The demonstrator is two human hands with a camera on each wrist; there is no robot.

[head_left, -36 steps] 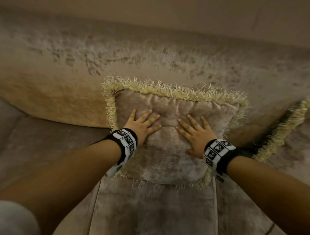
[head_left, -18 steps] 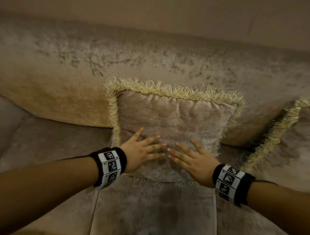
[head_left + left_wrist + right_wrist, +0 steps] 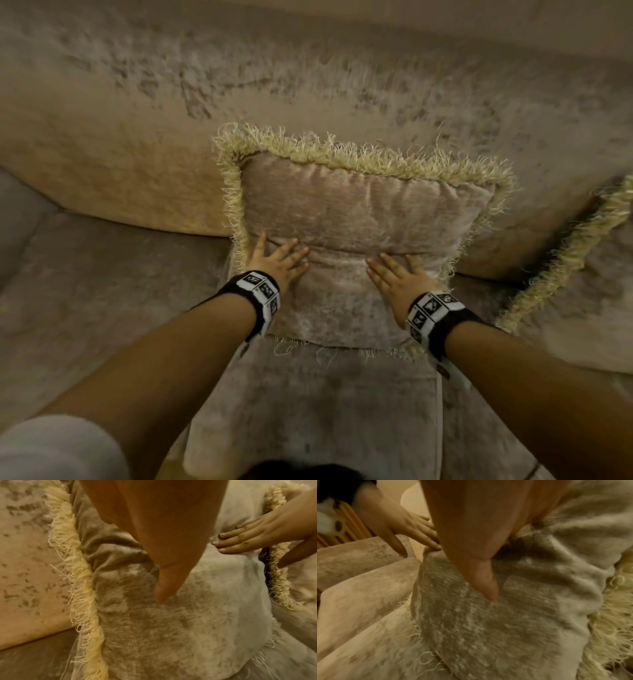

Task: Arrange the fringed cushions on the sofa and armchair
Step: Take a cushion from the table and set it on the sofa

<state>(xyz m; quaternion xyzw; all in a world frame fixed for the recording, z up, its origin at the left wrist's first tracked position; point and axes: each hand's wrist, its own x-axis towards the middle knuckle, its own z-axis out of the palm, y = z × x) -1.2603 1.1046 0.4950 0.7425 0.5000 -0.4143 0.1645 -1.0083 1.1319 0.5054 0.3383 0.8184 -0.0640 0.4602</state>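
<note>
A beige velvet cushion (image 3: 356,219) with a pale yellow fringe leans upright against the sofa backrest (image 3: 308,85). My left hand (image 3: 277,260) lies flat on its lower left part, fingers straight and spread. My right hand (image 3: 397,274) presses flat on its lower right part. A crease runs across the cushion between both hands. The left wrist view shows the cushion face (image 3: 171,628), my left thumb on it, and my right hand (image 3: 257,536) across from it. In the right wrist view my right thumb rests on the cushion (image 3: 505,622), with my left hand (image 3: 412,531) beyond.
A second fringed cushion (image 3: 582,267) leans at the right edge of the sofa. The sofa seat (image 3: 102,291) stretches to the left and in front of the cushion. A wall runs above the backrest.
Both hands slid down the cushion face half a second ago, then moved back up. They now press its middle again, further apart, and a crease has formed.
</note>
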